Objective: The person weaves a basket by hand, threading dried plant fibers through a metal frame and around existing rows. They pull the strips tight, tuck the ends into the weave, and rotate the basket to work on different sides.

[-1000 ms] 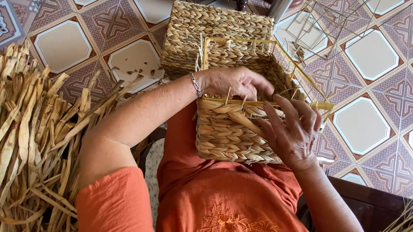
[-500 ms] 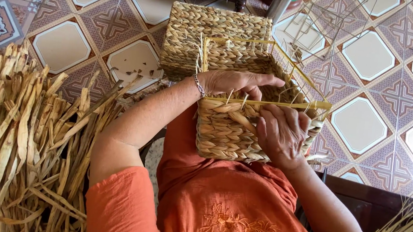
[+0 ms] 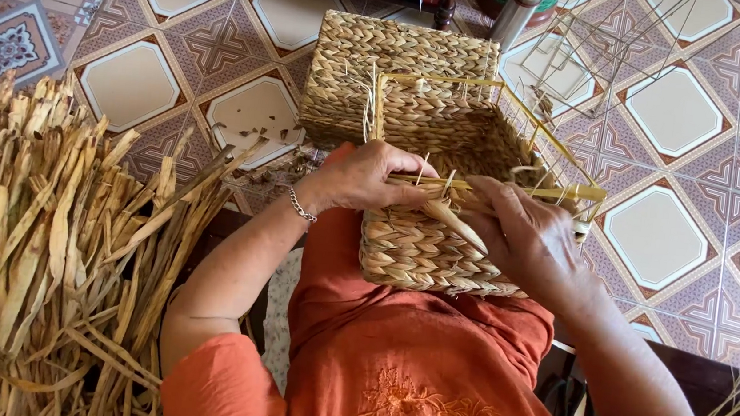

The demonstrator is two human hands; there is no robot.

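Note:
A half-woven rectangular straw basket (image 3: 424, 248) on a yellow wire frame (image 3: 568, 193) rests on my orange-clad lap. My left hand (image 3: 364, 178), with a bracelet at the wrist, grips the near rim of the basket, fingers curled over the wire. My right hand (image 3: 524, 235) lies on the same rim to the right and pinches a dry straw strand (image 3: 456, 224) that slants across the woven wall. Both hands touch the basket and nearly meet at the rim.
A finished woven basket (image 3: 383, 57) lies on the patterned tile floor (image 3: 131, 80) just beyond the one on my lap. A big heap of dry straw strips (image 3: 37, 241) fills the left. Bare wire frames (image 3: 599, 41) stand at the upper right, a dark wooden seat edge (image 3: 721, 381) at the lower right.
My right hand has slid from the front wall of the basket up to the rim, pulling the strand with it. My left hand stays on the rim.

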